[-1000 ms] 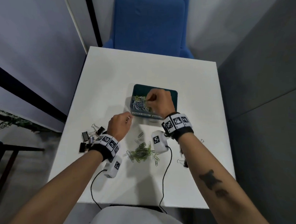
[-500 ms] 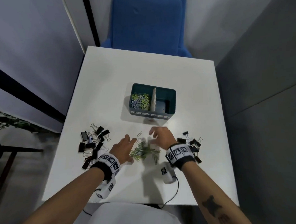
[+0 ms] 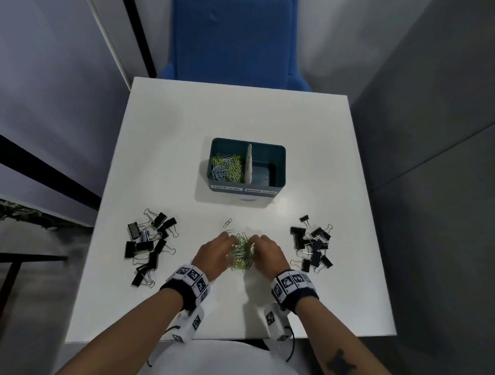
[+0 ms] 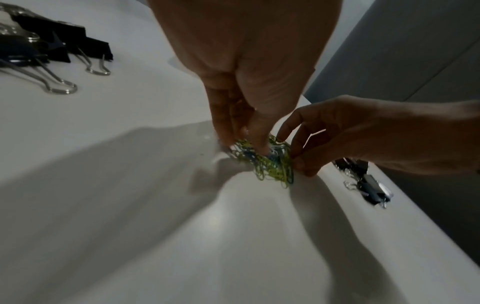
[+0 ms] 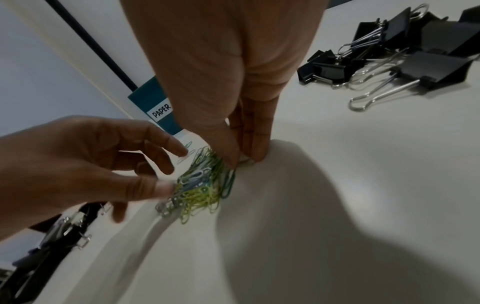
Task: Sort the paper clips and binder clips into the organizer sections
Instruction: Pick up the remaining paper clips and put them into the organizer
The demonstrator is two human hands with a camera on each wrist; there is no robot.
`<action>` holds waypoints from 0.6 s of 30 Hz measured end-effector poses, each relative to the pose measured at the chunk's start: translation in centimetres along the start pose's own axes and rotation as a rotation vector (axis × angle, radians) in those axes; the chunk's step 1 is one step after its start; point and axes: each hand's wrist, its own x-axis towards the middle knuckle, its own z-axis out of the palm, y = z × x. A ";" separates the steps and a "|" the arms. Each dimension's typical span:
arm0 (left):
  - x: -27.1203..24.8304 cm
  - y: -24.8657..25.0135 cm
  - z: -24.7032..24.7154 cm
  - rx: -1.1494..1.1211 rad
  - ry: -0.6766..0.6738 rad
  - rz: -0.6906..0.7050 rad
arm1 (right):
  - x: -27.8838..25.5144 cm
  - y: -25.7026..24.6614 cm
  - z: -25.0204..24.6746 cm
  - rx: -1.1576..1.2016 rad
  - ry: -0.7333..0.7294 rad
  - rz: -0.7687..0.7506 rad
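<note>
A loose pile of green, blue and white paper clips [image 3: 241,253] lies on the white table [image 3: 189,305] near its front edge. My left hand [image 3: 229,244] and right hand [image 3: 254,243] close in on the pile from either side. The left hand's thumb and fingers [image 4: 259,144] dig into the clips, while the right hand's fingertips [image 5: 255,156] pinch at the pile's edge. The teal organizer [image 3: 279,168] stands further back. Its left section holds paper clips [image 3: 228,169], and its right section [image 3: 264,172] looks empty.
Black binder clips lie in two heaps, one to the left [image 3: 149,247] and one to the right [image 3: 312,247] of my hands. A single paper clip [image 3: 227,223] lies just beyond the pile. A blue chair [image 3: 232,36] stands behind the table.
My right hand left the organizer's left section and came back to the pile. Both hands then moved in from the sides and pushed the scattered clips into a tighter heap.
</note>
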 end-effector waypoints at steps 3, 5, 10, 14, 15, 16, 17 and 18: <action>0.3 0.2 -0.7 0.106 0.048 -0.005 | -0.5 0.6 -0.3 -0.014 0.052 0.005; 0.7 -0.2 -0.8 0.234 -0.045 -0.050 | -1.0 1.3 -0.4 -0.037 0.074 0.036; 0.7 -0.7 0.8 0.380 -0.201 0.021 | -1.0 0.9 0.0 -0.147 -0.041 -0.022; -0.2 -0.6 1.9 0.388 -0.084 0.131 | -0.7 -0.5 1.0 -0.185 -0.012 -0.047; -0.5 -0.6 2.0 0.380 -0.044 0.143 | -0.6 -0.8 1.2 -0.180 0.001 -0.036; -0.6 -0.6 2.0 0.361 -0.008 0.150 | -0.5 -1.0 1.4 -0.170 0.013 -0.028; -0.8 -0.8 2.0 0.335 0.022 0.148 | -0.4 -1.2 1.6 -0.160 0.023 -0.020; -0.9 -1.0 2.0 0.311 0.039 0.140 | -0.2 -1.3 1.7 -0.154 0.034 -0.019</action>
